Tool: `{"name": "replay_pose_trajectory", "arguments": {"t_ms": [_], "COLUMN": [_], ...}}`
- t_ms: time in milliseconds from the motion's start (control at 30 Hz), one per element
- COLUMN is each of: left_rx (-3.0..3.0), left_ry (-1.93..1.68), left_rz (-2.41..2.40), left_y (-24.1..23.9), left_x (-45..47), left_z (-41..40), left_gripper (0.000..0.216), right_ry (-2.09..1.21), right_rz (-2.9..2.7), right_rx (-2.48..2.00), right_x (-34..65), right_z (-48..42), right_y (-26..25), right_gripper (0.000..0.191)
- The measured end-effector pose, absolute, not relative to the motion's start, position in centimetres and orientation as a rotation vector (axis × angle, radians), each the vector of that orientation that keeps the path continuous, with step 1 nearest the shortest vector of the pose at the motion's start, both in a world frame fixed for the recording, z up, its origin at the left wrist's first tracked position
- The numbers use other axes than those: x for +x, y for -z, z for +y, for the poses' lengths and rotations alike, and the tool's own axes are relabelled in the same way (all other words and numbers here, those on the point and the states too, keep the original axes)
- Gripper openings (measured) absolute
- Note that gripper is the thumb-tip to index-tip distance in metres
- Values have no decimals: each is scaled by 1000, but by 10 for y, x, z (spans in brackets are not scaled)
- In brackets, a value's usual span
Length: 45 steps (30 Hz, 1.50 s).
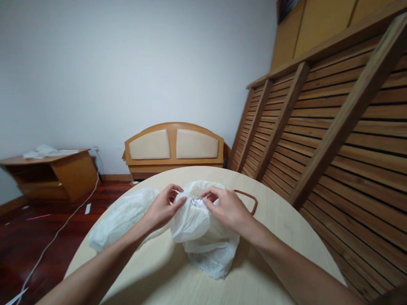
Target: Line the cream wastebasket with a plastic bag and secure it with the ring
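A crumpled white plastic bag (209, 249) stands near the middle of the round table (265, 272), gathered at its top. My left hand (164, 207) pinches the bag's left upper edge between thumb and fingers. On the other side, my right hand (226, 207) is closed on the bag's right upper edge. Between the two hands the bag's mouth is bunched, with something white inside that I cannot make out. A second white plastic bag (124, 216) lies on the table to the left, partly behind my left forearm. Behind my right hand shows a brown, frame-like loop (250, 199).
Wooden slatted panels (326, 131) lean along the right side. Beyond the table is a headboard (173, 144) with cream pads. At left stands a low wooden cabinet (64, 173) with white material on top. A pale cable (65, 223) runs over the dark red floor.
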<state>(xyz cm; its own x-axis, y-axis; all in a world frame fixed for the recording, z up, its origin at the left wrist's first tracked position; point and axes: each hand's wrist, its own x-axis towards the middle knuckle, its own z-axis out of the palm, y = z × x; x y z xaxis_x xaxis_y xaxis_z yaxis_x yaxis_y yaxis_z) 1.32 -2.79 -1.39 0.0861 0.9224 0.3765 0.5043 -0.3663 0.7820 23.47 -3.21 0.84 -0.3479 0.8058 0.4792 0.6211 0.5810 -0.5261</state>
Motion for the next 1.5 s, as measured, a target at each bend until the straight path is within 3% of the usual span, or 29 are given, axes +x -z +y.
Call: {"name": "replay_pose_trajectory", "arguments": {"t_ms": [233,400,500,633,733,867,967,1100,1200,1300,1367,1433,1500], "left_rx": [1841,1891,1912,1882,1817,1965,2063,2076,2012,1926,1870,1806,1760], "left_ry": [-1355,-1172,-1070,-1115,-1237,-1236,-1047,-854,-748,-933,-1189,-1309,-1266], "left_rz": [1443,1425,1389,1353,1258,988,938,953,891,834,773,691,684], "left_y": [15,35,45,38,29,42,72,106,109,93,80,71,68], "left_x": [5,0,-2,-2,2,14,24,29,22,16,16,22,32], "left_z": [-19,-13,-10,-9,-14,-25,-30,-31,-28,-18,-8,1,5], "left_gripper": [29,26,30,39,48,88,112,92,106,133,138,141,144], "right_ry": [-172,-59,-42,-73,2,95,7,-101,-287,-680,-863,-949,-996], "right_rz": [-2013,-2170,-2222,-2389,-2460,-2544,-2530,-2336,-2196,-2071,-2002,-1946,-1913], "right_rx": [-1086,-1080,-1058,-1046,-989,-878,-764,-705,-740,-721,-677,-669,-687], "right_x": [251,249,243,239,241,248,256,269,279,285,286,285,283], "right_z": [-20,-17,-23,-34,-39,-40,-36,-17,3,18,23,24,21], "right_y": [-23,-15,-9,-1,4,5,3,9,25,46,60,74,88], "right_gripper": [24,18,24,37,32,30,44,67,95,126,143,153,152]}}
